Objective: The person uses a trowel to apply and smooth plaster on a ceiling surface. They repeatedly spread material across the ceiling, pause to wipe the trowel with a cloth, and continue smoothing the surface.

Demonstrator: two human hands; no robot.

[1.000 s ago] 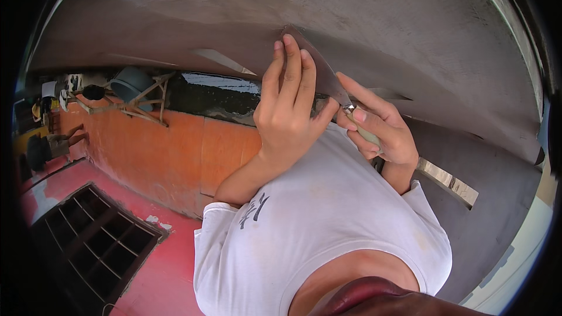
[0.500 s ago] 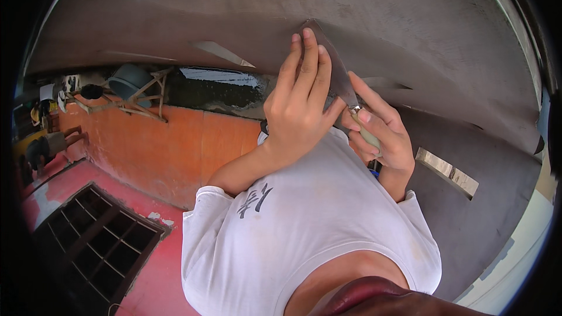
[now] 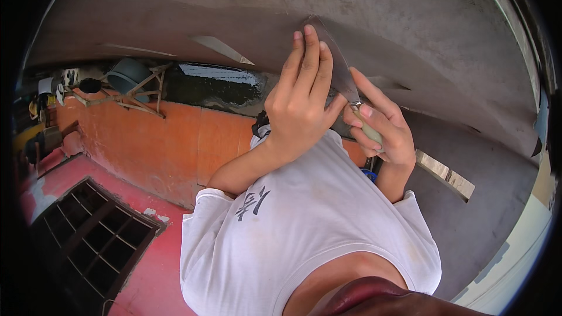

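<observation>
- Trowel (image 3: 341, 76): upper centre of the frame, pointed metal blade slanting up and to the left, tip appearing to meet the grey surface (image 3: 421, 17). Pale green handle (image 3: 367, 129) below and to the right of the blade.
- Right hand (image 3: 383, 126): fingers curled closed around the handle, index finger stretched up along the blade's edge.
- Left hand (image 3: 301, 99): unclosed, fingers extended, fingertips laid on the blade near its tip; thumb toward the blade's base. Seems to press rather than grip.
- Work state, judged: blade pass over the grey surface in progress, both hands committed to the trowel.
- Done, as far as visible: grey coat spans the top of the frame from left to right; looks fairly even on the left.
- Left, as far as visible: faint streaks and mottling at upper right may want more passes. Strip directly behind the blade and left fingers hidden; finish there cannot be told.
- No fresh material made out on the visible blade face. Overall fraction complete: undetermined.
</observation>
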